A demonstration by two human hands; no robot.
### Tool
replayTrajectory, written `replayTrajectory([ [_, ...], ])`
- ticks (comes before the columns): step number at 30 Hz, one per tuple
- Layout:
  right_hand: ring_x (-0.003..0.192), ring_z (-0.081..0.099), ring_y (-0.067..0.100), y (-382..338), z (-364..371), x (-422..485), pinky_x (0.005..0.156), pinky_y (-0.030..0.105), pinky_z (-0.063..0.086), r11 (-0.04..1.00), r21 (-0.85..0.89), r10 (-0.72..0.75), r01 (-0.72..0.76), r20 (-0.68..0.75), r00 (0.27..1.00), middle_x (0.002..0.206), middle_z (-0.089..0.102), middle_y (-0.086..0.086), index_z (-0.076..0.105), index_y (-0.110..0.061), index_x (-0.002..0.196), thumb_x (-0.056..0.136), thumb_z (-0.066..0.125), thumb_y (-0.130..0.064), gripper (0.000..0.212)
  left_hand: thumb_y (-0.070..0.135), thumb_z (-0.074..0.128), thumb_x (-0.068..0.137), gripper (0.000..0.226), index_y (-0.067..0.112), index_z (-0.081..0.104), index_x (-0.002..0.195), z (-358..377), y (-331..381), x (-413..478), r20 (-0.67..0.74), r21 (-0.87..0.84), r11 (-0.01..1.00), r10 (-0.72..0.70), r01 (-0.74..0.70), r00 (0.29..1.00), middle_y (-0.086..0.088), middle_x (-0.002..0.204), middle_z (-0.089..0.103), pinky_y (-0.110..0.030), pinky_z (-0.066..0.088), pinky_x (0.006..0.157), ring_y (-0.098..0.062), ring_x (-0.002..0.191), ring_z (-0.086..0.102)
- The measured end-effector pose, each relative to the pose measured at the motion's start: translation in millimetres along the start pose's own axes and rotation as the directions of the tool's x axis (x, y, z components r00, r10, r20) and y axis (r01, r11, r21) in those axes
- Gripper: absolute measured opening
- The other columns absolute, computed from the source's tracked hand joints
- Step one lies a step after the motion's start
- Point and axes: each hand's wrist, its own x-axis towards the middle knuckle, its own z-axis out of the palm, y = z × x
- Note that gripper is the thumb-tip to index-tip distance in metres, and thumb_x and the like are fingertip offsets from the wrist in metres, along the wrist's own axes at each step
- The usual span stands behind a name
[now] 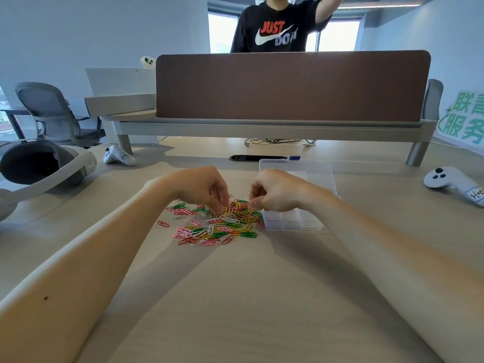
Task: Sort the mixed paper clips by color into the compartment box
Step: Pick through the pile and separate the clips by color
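Multicoloured paper clips [220, 221] (pink, green, yellow, white, red) lie in one loose mixed pile at frame centre on the light wood-grain table [235, 297]; a single red one sits apart at the pile's left edge. Clear plastic compartment box [296, 222] is just right of the pile, touching its right edge, lid swung open toward the top of the frame. Left hand [201, 187] comes in from lower left, fingers curled down into the upper part of the pile and pinching clips there. Right hand [275, 189] comes in from lower right, over the box's near-left part, fingers bunched into a pinch at the pile's upper right edge; can't tell whether a clip is actually between them. Both forearms bare. Surroundings: white VR headset [39, 166] at far left, white controller [117, 158] beside it, second controller [450, 182] at far right. Black oval cable port [258, 158] just above the box lid. Brown divider panel [288, 85] spans the upper middle, person in a black T-shirt [275, 24] behind it. Grey office chair [52, 113] at upper left, green-lettered sign [463, 121] at the right edge.
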Motion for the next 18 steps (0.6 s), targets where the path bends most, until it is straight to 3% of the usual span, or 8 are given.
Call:
replayTrajectory([
  [4, 0.071, 0.059, 0.008, 0, -1, -2, 0.064, 0.025, 0.047, 0.999, 0.023, 0.024, -0.024, -0.003, 1.000, 0.079, 0.062, -0.004, 0.059, -0.018, 0.085, 0.094, 0.055, -0.013, 0.011, 0.035, 0.073, 0.081, 0.017, 0.029, 0.074, 0.096, 11, 4, 7, 0.001, 0.040, 0.999, 0.014, -0.014, 1.000, 0.019, 0.088, 0.069, -0.015, 0.047, 0.076, 0.005, 0.077, 0.062],
  [7, 0.075, 0.065, 0.013, 1, -1, -1, 0.072, 0.032, 0.053, 0.999, 0.031, 0.040, -0.040, -0.007, 0.999, 0.084, 0.066, 0.002, 0.060, -0.017, 0.088, 0.094, 0.055, -0.014, 0.009, 0.030, 0.073, 0.081, 0.020, 0.027, 0.072, 0.101, 12, 5, 8, 0.043, 0.051, 0.999, 0.003, -0.005, 0.999, 0.014, 0.091, 0.070, -0.016, 0.047, 0.078, 0.002, 0.079, 0.064],
  [11, 0.073, 0.064, 0.012, 2, -1, -1, 0.070, 0.031, 0.051, 0.998, 0.049, 0.036, -0.035, -0.020, 0.999, 0.084, 0.066, 0.001, 0.062, -0.013, 0.093, 0.094, 0.055, -0.012, 0.008, 0.024, 0.071, 0.084, 0.006, 0.027, 0.073, 0.089, -2, -2, 1, -0.017, 0.058, 0.998, -0.030, 0.030, 0.999, 0.013, 0.083, 0.071, -0.029, 0.054, 0.082, -0.004, 0.076, 0.066],
  [18, 0.074, 0.063, 0.013, 3, 1, -1, 0.072, 0.031, 0.052, 0.999, 0.037, 0.033, -0.033, 0.002, 0.999, 0.089, 0.067, 0.005, 0.061, -0.015, 0.092, 0.095, 0.055, -0.014, 0.007, 0.027, 0.075, 0.080, 0.006, 0.033, 0.073, 0.079, -4, -11, -4, 0.147, 0.217, 0.966, -0.172, 0.138, 0.974, 0.016, 0.080, 0.072, -0.040, 0.054, 0.088, -0.003, 0.079, 0.065],
])
